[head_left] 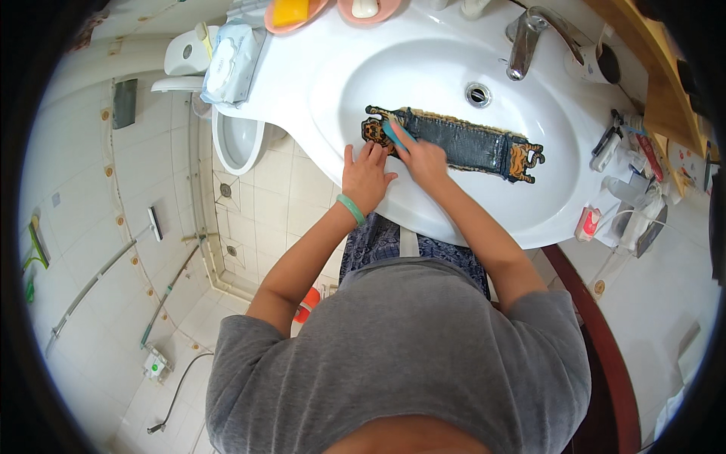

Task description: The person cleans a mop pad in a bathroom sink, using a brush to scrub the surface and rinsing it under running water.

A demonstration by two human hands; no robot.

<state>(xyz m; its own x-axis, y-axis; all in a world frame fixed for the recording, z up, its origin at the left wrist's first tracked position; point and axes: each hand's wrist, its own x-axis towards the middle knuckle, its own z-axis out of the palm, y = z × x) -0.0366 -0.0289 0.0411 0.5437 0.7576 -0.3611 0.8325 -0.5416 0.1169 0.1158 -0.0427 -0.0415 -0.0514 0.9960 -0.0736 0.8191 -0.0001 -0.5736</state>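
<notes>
A flat tiger-shaped piece [456, 142], orange and black at its ends with a wet dark middle, lies in the white washbasin [363, 62]. My right hand [424, 162] grips a blue-handled brush [395, 135] against the tiger-head end. The brush's bristles are mostly hidden. At the basin's near rim, my left hand [367, 173] rests its fingertips on the edge of the head end, fingers apart. A green bangle circles that wrist. What the piece is made of I cannot tell.
A chrome faucet [526, 42] stands behind the basin near the drain [478, 95]. Wet wipes [233, 63] sit on the left counter, above a toilet [239, 142]. Soap dishes [295, 16] are at the back. A small red and white box [588, 223] and clutter line the right.
</notes>
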